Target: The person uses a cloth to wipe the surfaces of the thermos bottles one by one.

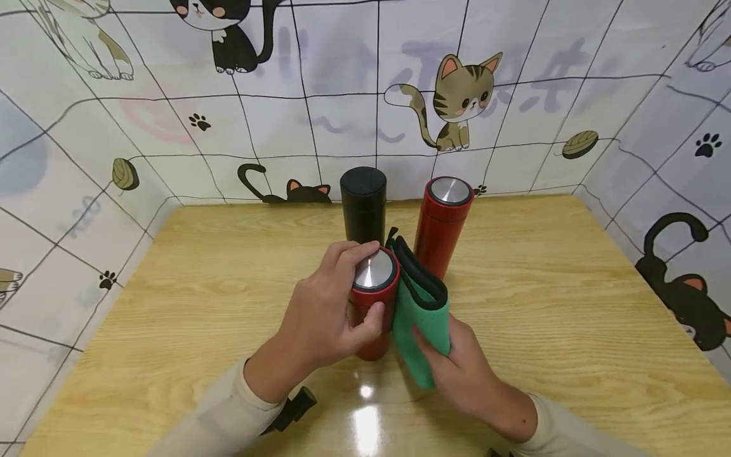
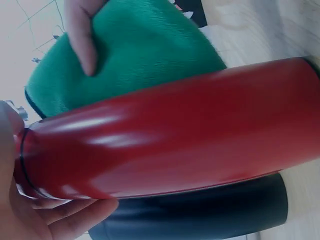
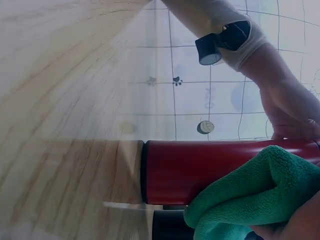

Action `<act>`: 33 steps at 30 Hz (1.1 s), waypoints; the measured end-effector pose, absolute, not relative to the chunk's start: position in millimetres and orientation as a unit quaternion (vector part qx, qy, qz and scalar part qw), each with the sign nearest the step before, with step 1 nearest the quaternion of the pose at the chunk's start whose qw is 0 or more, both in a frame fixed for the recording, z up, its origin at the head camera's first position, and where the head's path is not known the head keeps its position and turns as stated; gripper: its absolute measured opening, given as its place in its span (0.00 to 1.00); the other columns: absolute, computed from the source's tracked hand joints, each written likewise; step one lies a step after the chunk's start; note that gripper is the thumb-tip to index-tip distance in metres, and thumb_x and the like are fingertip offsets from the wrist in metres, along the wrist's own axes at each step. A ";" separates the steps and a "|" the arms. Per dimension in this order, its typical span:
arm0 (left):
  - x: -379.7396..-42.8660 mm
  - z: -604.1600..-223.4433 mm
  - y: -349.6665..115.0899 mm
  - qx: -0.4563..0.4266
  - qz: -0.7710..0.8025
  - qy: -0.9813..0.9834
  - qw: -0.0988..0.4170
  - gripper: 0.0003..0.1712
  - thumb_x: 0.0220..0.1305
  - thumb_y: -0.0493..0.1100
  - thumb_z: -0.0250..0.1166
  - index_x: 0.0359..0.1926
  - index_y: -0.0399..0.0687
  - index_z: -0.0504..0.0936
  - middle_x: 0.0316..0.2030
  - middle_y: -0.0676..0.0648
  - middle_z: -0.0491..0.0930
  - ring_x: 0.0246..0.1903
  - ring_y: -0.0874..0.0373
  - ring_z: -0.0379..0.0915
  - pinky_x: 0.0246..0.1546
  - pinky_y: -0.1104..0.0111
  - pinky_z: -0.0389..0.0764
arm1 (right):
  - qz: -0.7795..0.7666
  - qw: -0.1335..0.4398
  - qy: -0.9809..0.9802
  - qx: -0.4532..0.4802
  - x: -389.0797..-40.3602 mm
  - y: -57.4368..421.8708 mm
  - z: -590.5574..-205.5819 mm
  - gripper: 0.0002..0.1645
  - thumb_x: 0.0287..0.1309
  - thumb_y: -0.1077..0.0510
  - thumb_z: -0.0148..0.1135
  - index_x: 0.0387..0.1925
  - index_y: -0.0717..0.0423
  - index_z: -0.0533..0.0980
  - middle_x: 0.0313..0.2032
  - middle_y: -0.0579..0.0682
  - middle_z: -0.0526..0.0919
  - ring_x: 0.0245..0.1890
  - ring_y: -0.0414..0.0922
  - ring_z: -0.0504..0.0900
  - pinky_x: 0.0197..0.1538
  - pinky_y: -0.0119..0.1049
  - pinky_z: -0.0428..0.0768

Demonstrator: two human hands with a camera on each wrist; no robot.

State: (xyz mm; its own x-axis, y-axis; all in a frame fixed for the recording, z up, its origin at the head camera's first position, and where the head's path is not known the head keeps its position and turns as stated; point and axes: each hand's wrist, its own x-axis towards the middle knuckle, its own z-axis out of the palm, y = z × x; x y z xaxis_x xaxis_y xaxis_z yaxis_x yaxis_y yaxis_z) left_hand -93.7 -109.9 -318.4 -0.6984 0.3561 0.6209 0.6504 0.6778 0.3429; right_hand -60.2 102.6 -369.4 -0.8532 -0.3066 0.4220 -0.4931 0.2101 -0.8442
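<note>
My left hand (image 1: 322, 311) grips the top of a red thermos flask (image 2: 170, 135) with a silver lid (image 1: 374, 271), fingers and thumb curled round its upper part. The flask stands on the table. In my right hand (image 1: 465, 371) is a folded green cloth (image 1: 419, 330) with black edging, held against the flask's right side. Behind the left hand stands a black flask (image 1: 363, 206). A second red flask (image 1: 442, 228) with a silver lid stands further back, to the right, its lower part hidden by the cloth.
The wooden tabletop (image 1: 240, 254) reaches to a wall sheet (image 1: 342, 127) printed with cartoon cats and grid lines, which also encloses both sides. A black camera strap (image 3: 220, 42) sits on the left wrist.
</note>
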 end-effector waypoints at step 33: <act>-92.7 -317.4 -104.4 -0.265 -0.290 -0.875 0.282 0.43 0.53 0.55 0.77 0.65 0.44 0.71 0.55 0.41 0.76 0.48 0.49 0.84 0.42 0.64 0.87 | 0.526 0.134 -0.783 0.302 -61.1 106.1 -370.3 0.29 0.57 0.76 0.60 0.61 0.61 0.74 0.52 0.55 0.84 0.52 0.32 0.79 0.55 0.24 0.79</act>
